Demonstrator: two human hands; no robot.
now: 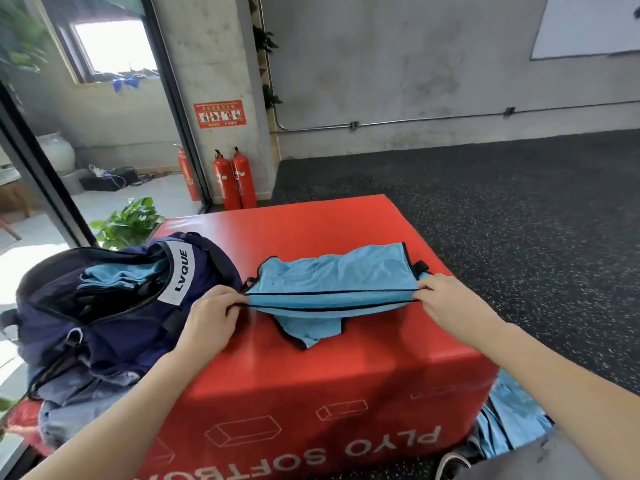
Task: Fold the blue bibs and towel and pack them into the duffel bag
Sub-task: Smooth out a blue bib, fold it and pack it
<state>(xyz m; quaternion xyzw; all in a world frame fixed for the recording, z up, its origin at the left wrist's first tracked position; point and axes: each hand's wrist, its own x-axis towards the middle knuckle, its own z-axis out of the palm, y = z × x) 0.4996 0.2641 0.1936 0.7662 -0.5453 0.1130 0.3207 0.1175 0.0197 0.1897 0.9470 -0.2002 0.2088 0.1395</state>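
Note:
A light blue bib with black trim lies across the top of a red soft plyo box. My left hand pinches the bib's near folded edge at its left end, and my right hand pinches the same edge at its right end. The edge is stretched between them just above the box, and a corner of the bib hangs below it. A navy duffel bag stands open on the left part of the box, with folded blue fabric inside.
More light blue fabric lies on the floor by the box's right side. A potted plant stands behind the bag. Two red fire extinguishers stand against the wall. Dark speckled rubber floor spreads to the right.

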